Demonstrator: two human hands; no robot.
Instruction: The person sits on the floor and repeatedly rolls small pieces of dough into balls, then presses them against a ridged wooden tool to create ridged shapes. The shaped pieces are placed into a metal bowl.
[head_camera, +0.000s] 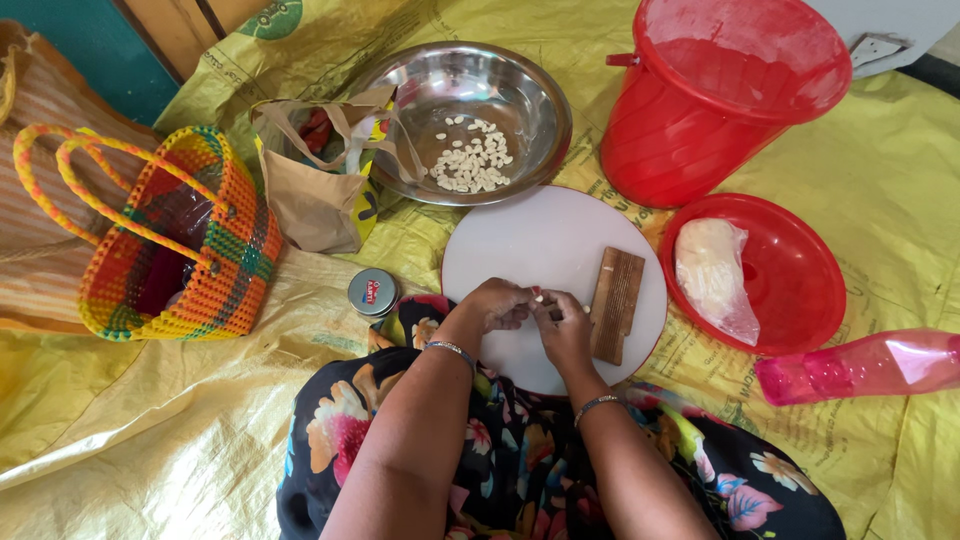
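Both hands meet over the near edge of a round white board (540, 250) that lies on a yellow sheet (880, 200) spread on the floor. The left hand (497, 303) and the right hand (563, 325) have their fingertips together, each grip narrow, pinching one small pale dough bit (540, 297) between them; it sits just above the board, near its 6 o'clock edge. A silver bangle rings each wrist.

Just beside the right hand, at 3 o'clock from it, a ridged wooden block (614, 303) lies on the board. At 12 o'clock from the hands, beyond the board, a steel bowl (520, 90) holds a heap of small pale pieces (472, 158). At 1 o'clock stands a red bucket (710, 110). At 3 o'clock, touching the board's rim, a red lid (790, 290) lies upturned with a bag of white dough (712, 275) in it. Further out at 4 o'clock a pink bottle (860, 365) lies on its side.

At 9 o'clock from the hands a small round tin (372, 291) stands on the sheet. At 10 o'clock a brown cloth bag (315, 195) sits open, touching the bowl, and well beyond it a woven basket (175, 240) in orange, green and yellow. The person's lap, in flowered dark cloth, fills the 6 o'clock side
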